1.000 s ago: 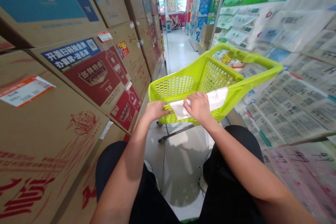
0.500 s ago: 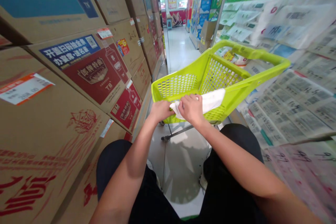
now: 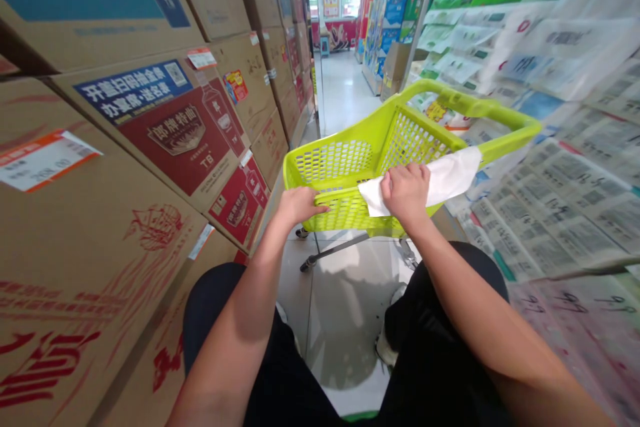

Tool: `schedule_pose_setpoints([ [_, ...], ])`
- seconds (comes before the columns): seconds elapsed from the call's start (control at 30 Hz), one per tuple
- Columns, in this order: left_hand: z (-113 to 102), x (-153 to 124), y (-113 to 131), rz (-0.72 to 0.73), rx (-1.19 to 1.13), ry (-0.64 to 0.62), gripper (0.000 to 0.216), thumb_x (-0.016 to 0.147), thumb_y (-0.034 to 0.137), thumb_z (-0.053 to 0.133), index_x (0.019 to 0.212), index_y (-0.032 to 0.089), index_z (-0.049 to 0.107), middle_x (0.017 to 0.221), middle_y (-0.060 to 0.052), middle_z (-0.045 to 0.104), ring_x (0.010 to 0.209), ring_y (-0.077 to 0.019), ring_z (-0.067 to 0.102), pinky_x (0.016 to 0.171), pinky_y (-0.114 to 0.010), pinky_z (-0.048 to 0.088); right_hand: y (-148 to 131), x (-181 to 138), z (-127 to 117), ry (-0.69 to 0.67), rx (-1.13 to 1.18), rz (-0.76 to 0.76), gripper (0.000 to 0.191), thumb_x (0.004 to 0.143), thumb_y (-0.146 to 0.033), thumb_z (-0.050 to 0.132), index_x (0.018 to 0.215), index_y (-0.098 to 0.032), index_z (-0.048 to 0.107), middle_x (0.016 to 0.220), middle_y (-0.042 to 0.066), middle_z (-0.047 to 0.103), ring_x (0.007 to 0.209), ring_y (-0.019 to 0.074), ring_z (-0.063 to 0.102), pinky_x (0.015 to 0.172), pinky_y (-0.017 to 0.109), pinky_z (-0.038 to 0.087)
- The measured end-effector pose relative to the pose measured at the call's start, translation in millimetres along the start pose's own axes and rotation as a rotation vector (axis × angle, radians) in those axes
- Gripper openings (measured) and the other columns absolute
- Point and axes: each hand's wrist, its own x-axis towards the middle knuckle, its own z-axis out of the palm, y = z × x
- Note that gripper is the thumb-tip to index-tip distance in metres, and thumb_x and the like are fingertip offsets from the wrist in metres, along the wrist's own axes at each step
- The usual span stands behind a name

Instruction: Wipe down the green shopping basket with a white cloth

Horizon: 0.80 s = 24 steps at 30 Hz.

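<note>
A lime-green shopping cart (image 3: 340, 153) stands before my knees, its handle up at the right and its basket low at the left. My left hand (image 3: 299, 205) grips the basket's rim near the front left corner, thumb on the near side. My right hand (image 3: 407, 192) is closed on a white cloth (image 3: 453, 177), pressing it over the near rim. The cloth's loose end spreads to the right along the rim toward the handle, and a corner hangs left of my fingers. Part of the cloth is hidden under my right hand.
Stacked cardboard cartons (image 3: 170, 133) wall the left side close by. Packs of paper tissue (image 3: 560, 193) fill the right side. The tiled floor (image 3: 345, 90) of the aisle runs ahead to a blue stool (image 3: 325, 45). An open carton (image 3: 397, 63) stands beyond the cart.
My right hand has slid right along the rim with the cloth, away from my left hand. My left hand has shifted slightly left and no longer sits against the cloth.
</note>
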Motion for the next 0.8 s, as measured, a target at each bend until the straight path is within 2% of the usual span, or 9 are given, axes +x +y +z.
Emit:
schedule_pose_setpoints([
  [0.17,3,-4,17,0.058,-0.006,0.026,0.049,0.092,0.065,0.056,0.114,0.027,0.078,0.109,-0.010,0.080,0.107,-0.0308,0.074,0.082,-0.034,0.053,-66,-16,4,-0.065,0.093,-0.080,0.029,0.106,-0.029,0.040,0.093,-0.021,0.064,0.094,0.009,0.067,0.100,0.0275,0.051,0.101,0.045,0.028],
  [0.23,4,-4,19,0.052,-0.006,0.035,0.046,0.093,0.062,0.057,0.110,0.026,0.079,0.108,-0.010,0.080,0.106,-0.0307,0.074,0.082,-0.034,0.052,-81,-18,5,-0.091,0.117,-0.119,0.028,0.107,-0.030,0.040,0.094,-0.021,0.064,0.094,0.009,0.068,0.099,0.0269,0.051,0.100,0.044,0.028],
  [0.33,3,-1,14,0.032,-0.016,0.009,0.048,0.092,0.065,0.056,0.106,0.026,0.079,0.106,-0.010,0.081,0.104,-0.0301,0.075,0.081,-0.033,0.052,-72,-13,6,-0.095,0.103,-0.142,0.031,0.107,-0.033,0.041,0.091,-0.021,0.065,0.091,0.009,0.068,0.097,0.0269,0.051,0.094,0.043,0.029],
  [0.5,-3,2,-2,-0.015,-0.032,-0.029,0.051,0.091,0.070,0.056,0.104,0.027,0.079,0.104,-0.008,0.081,0.103,-0.0271,0.075,0.078,-0.030,0.050,-4,6,3,-0.001,0.000,0.033,0.033,0.103,-0.032,0.045,0.080,-0.021,0.066,0.084,0.011,0.068,0.094,0.0291,0.050,0.092,0.045,0.031],
  [0.6,-4,2,-4,-0.024,-0.021,-0.025,0.049,0.090,0.069,0.059,0.105,0.026,0.079,0.104,-0.008,0.081,0.102,-0.0274,0.075,0.076,-0.030,0.050,15,8,0,0.042,-0.024,0.063,0.030,0.101,-0.030,0.046,0.081,-0.021,0.067,0.084,0.011,0.066,0.095,0.0299,0.049,0.095,0.046,0.032],
  [0.67,-4,1,0,-0.016,-0.008,-0.020,0.049,0.090,0.067,0.061,0.108,0.025,0.078,0.107,-0.010,0.081,0.103,-0.0288,0.075,0.078,-0.031,0.051,5,3,1,0.061,-0.023,0.056,0.028,0.100,-0.029,0.046,0.083,-0.021,0.067,0.086,0.011,0.065,0.097,0.0304,0.048,0.100,0.048,0.031],
  [0.8,0,-2,12,0.021,-0.003,-0.001,0.051,0.090,0.066,0.061,0.116,0.026,0.077,0.112,-0.011,0.080,0.107,-0.0294,0.074,0.082,-0.032,0.051,-52,-11,6,0.015,0.047,-0.030,0.027,0.104,-0.029,0.043,0.090,-0.022,0.065,0.092,0.010,0.065,0.100,0.0286,0.049,0.104,0.046,0.030],
])
